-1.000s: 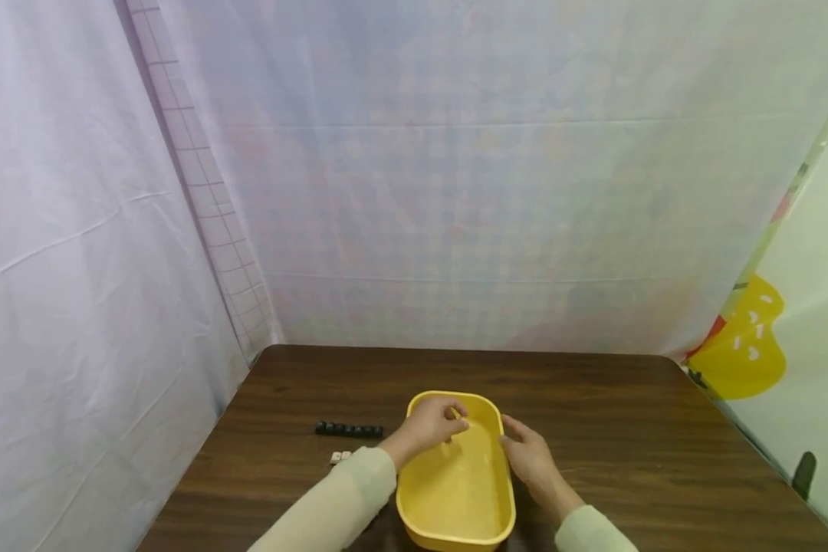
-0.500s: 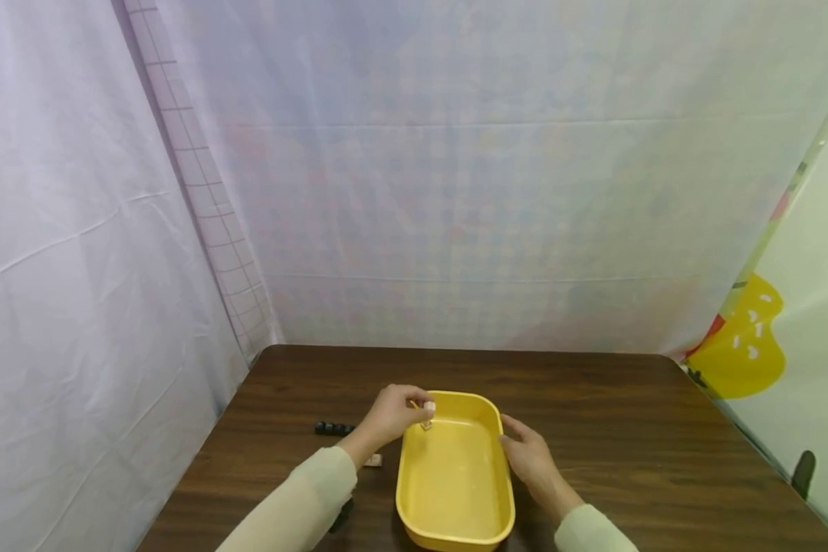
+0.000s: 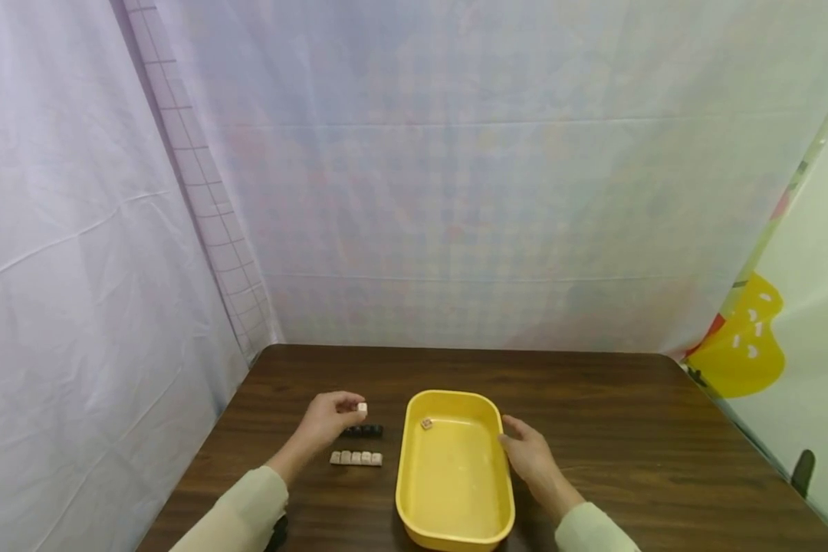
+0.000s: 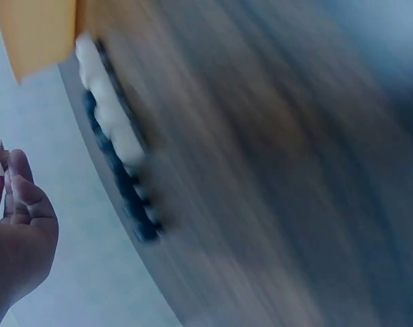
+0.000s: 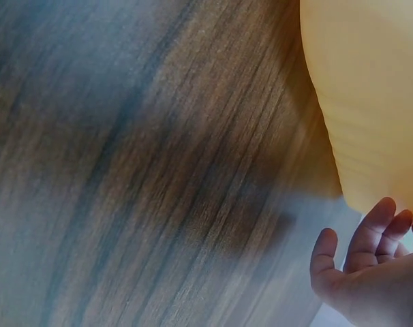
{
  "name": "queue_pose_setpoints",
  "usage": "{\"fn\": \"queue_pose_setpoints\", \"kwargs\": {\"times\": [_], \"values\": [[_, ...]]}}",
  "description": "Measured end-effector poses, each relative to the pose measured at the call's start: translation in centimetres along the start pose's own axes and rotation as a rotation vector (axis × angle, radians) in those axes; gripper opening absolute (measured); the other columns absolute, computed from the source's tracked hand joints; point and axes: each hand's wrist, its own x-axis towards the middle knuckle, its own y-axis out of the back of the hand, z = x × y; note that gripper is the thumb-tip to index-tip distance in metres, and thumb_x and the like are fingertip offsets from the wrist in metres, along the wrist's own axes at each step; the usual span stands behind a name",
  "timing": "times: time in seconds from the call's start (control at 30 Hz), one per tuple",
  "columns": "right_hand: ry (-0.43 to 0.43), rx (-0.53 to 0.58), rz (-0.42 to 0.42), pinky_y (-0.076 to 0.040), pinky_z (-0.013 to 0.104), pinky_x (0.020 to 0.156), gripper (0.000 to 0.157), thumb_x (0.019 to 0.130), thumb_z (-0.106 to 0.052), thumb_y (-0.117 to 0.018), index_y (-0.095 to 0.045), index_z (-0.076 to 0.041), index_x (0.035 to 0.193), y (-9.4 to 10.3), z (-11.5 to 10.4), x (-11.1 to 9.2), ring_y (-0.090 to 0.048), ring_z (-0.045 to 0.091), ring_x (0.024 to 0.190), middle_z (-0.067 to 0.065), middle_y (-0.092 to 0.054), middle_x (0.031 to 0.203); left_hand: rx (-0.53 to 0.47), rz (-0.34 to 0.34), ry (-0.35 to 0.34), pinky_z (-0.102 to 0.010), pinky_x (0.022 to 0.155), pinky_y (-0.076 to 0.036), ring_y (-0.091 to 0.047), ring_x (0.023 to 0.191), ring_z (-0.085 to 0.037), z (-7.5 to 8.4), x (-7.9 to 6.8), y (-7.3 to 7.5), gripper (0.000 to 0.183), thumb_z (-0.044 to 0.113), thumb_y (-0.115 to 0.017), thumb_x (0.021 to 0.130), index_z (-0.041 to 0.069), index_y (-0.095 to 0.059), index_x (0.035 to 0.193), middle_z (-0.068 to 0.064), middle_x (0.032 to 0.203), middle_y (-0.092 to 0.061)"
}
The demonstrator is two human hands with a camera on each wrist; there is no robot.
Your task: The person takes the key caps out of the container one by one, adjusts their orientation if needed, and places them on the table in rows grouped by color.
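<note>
Between the thumb and fingertips of my left hand (image 3: 330, 418) is a small white keycap (image 3: 362, 409), held up over the table at the left. Below that hand lies a row of white keycaps (image 3: 356, 458); a row of black keycaps (image 3: 367, 431) behind it is partly hidden by the hand. One pale keycap (image 3: 426, 423) lies in the far left corner of the yellow tub (image 3: 455, 483). My right hand (image 3: 533, 458) rests against the outside of the tub's right wall, thumb tip at the rim, fingers loosely extended.
The dark wood table (image 3: 628, 429) ends at pale curtains at the back and sides. A dark object (image 3: 277, 532) shows partly beside the left sleeve, near the front.
My left hand has moved left from over the tub to above the keycap rows, bringing a white keycap with it. The pale keycap in the tub is now uncovered. The right hand stays put.
</note>
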Motion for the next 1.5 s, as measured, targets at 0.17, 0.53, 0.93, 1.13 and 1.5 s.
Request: {"fn": "queue_pose_setpoints", "kwargs": {"times": [0.17, 0.53, 0.93, 1.13, 1.5], "values": [[-0.024, 0.008, -0.029, -0.034, 0.061, 0.105, 0.044, 0.099, -0.008, -0.049, -0.046, 0.011, 0.139, 0.1, 0.3, 0.2, -0.044, 0.048, 0.126, 0.035, -0.047, 0.138, 0.045, 0.056, 0.018, -0.033, 0.07, -0.052, -0.064, 0.082, -0.017, -1.8, -1.0, 2.1, 0.017, 0.006, -0.078, 0.083, 0.0, -0.074, 0.099, -0.002, 0.086, -0.069], [-0.045, 0.037, -0.042, -0.034, 0.061, 0.105, 0.043, 0.1, -0.009, -0.049, -0.049, 0.011, 0.137, 0.2, 1.0, 0.8, -0.046, 0.046, 0.125, 0.032, -0.052, 0.134, 0.136, -0.097, -0.008, -0.03, 0.065, -0.048, -0.057, 0.074, -0.014, -4.6, -2.8, 4.7, 0.017, 0.007, -0.079, 0.079, -0.002, -0.072, 0.093, -0.001, 0.079, -0.065], [-0.043, 0.043, -0.021, -0.038, 0.058, 0.101, 0.042, 0.098, -0.009, -0.052, -0.051, 0.01, 0.135, 0.0, 1.1, 0.8, -0.054, 0.038, 0.113, 0.029, -0.058, 0.125, 0.124, -0.228, -0.001, -0.025, 0.058, -0.045, -0.052, 0.068, -0.014, -6.0, -3.2, 4.2, 0.015, -0.004, -0.079, 0.075, -0.003, -0.072, 0.088, 0.002, 0.072, -0.058], [-0.05, 0.055, -0.032, -0.034, 0.06, 0.104, 0.042, 0.099, -0.009, -0.05, -0.05, 0.01, 0.137, 0.1, 1.0, 0.7, -0.052, 0.04, 0.117, 0.029, -0.057, 0.127, 0.119, -0.237, -0.016, -0.024, 0.06, -0.045, -0.053, 0.069, -0.011, -6.3, -3.3, 3.9, 0.016, -0.005, -0.078, 0.073, -0.004, -0.071, 0.088, 0.001, 0.074, -0.06], [-0.049, 0.051, -0.033, -0.033, 0.061, 0.105, 0.042, 0.099, -0.009, -0.05, -0.05, 0.01, 0.137, 0.1, 0.9, 0.6, -0.048, 0.043, 0.122, 0.03, -0.056, 0.129, 0.086, -0.239, -0.002, -0.026, 0.058, -0.045, -0.053, 0.068, -0.014, -6.2, -3.3, 3.9, 0.022, -0.004, -0.079, 0.073, -0.005, -0.07, 0.093, 0.001, 0.074, -0.059]]}}
